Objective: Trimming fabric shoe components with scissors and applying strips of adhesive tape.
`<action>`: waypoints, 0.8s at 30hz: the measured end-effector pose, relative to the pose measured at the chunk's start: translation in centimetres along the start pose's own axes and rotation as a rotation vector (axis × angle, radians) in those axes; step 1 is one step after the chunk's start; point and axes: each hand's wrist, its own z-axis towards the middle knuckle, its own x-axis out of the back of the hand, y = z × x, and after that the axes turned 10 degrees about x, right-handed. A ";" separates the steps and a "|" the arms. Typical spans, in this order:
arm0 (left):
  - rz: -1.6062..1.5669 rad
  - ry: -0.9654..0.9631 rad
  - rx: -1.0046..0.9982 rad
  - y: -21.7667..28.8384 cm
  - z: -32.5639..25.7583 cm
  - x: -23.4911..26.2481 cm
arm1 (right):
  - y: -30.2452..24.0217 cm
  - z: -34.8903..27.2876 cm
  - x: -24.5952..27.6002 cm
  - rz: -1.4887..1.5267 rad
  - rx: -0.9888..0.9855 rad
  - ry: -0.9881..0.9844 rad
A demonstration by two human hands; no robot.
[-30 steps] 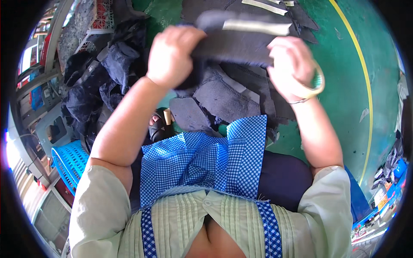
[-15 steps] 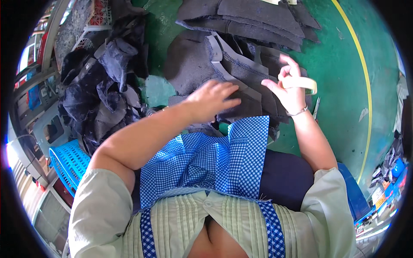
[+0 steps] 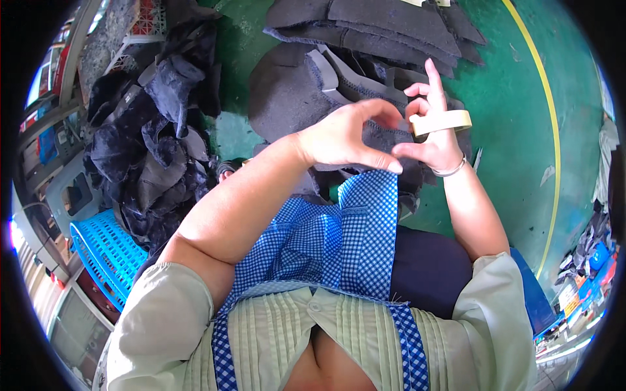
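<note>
Since the earlier frame, the bare left hand has swung rightward over the cloth and come close to the bare right hand, whose index finger now points straighter up; the heap, the stack and the basket lie much as they did.

Its grip is apart, thumb and fingers curved into a wide C with nothing seen between them. The two thumb tips are close together; whether they touch cannot be told. The right grip is also apart, the thumb held away from the fingers, while a pale cream ring-shaped roll of tape sits around that hand, its near rim across the back of the fingers. A thin metal bracelet circles the right wrist.

Beneath the hands, overlapping dark grey fabric pieces lie on the green floor, some edged with smooth grey strips. Beyond them is a flat stack of dark grey fabric panels. To the left lie a loose heap of dark, fuzzy cloth and, nearer, a bright blue perforated plastic basket.
</note>
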 end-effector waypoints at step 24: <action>-0.399 0.263 0.152 2.4 -2.3 -1.2 | 1.8 1.7 4.2 -1.809 0.286 0.112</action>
